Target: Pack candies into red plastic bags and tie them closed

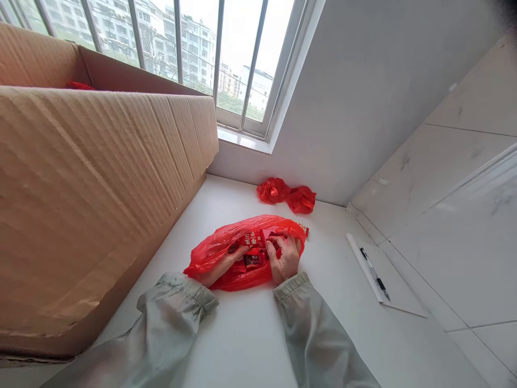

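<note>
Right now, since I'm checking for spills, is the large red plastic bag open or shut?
Open. The bag gapes upward, showing red printed packets inside, where the left hand and right hand reach.

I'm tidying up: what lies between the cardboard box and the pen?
The head view shows the open red bag between the cardboard box and the pen, left hand and right hand at its opening; two red bundles lie near the wall.

Passage between red bag (226, 237) and notepad (399, 280); cardboard box (100, 199) blocks left.
</note>
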Motion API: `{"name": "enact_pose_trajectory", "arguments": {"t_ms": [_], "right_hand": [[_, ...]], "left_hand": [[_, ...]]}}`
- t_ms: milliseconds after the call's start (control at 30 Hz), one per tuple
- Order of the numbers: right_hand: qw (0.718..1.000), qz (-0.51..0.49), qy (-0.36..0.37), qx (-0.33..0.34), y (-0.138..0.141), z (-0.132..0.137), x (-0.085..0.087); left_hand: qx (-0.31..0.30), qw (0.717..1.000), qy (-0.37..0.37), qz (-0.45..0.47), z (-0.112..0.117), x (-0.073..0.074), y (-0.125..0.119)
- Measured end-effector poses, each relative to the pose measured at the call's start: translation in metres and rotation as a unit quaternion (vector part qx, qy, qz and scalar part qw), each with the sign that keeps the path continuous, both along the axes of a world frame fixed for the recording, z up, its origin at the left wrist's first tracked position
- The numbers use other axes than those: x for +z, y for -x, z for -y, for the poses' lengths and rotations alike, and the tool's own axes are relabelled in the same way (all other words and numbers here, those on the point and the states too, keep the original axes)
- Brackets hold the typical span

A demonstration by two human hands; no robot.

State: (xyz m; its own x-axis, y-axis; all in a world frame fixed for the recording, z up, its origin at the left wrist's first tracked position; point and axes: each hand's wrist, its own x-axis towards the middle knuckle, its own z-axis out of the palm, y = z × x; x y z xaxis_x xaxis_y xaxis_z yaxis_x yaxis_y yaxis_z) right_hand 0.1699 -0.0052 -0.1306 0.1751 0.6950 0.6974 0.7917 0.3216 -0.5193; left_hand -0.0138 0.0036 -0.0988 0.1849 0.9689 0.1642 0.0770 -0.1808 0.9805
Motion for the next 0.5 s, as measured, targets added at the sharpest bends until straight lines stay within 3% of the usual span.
{"name": "enact_pose_trajectory", "arguments": {"t_ms": [333,500], "right_hand": [[0.998,0.035,0.026,0.037,-0.005,-0.006,-0.005],[0.998,-0.008,0.054,0.012,-0.008,-0.013,-0.011]], "left_hand": [[-0.133,0.984,0.105,0.063,-0.004,-0.004,-0.010],[-0.105,0.990,0.098,0.007,-0.002,0.001,-0.011]]}}
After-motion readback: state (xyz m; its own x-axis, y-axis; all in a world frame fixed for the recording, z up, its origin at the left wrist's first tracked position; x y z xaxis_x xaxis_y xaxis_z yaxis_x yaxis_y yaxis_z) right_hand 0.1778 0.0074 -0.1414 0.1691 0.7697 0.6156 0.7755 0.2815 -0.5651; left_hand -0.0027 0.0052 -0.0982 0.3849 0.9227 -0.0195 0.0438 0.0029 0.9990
